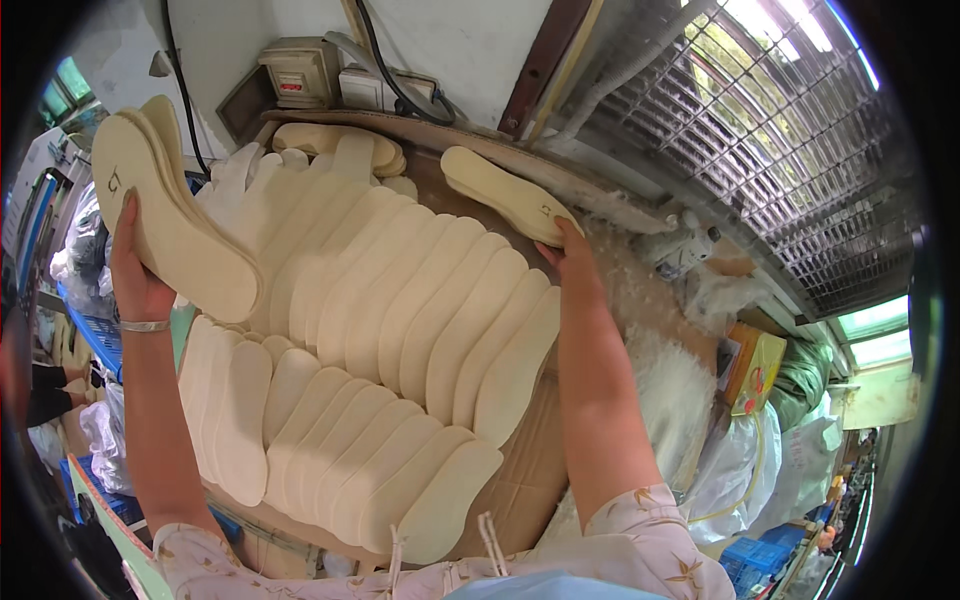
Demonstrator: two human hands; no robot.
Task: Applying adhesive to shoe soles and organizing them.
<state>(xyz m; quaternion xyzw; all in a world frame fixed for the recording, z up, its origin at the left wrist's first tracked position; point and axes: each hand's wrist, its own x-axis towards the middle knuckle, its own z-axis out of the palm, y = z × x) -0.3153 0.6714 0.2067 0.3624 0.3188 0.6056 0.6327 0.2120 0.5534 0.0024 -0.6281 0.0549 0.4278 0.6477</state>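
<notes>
My left hand (140,265) is raised at the left, closed round a small stack of cream insoles (190,235). Its thumb lies on the top one, which bears a small dark mark. At the far right of the table, my right hand (572,245) grips the near end of another cream insole (490,182), also marked; whether others lie beneath it I cannot tell. Between my arms, many plain insoles (390,290) lie overlapping in a long slanting row. A second overlapping row of insoles (340,430) lies nearer to me.
Brown cardboard (525,465) covers the table under the insoles. More insoles (335,143) are piled at the back, below a switch box (300,75). On the right stand a mesh-covered window (770,130), a yellow box (757,368) and plastic bags (735,465). Blue crates (95,330) stand left.
</notes>
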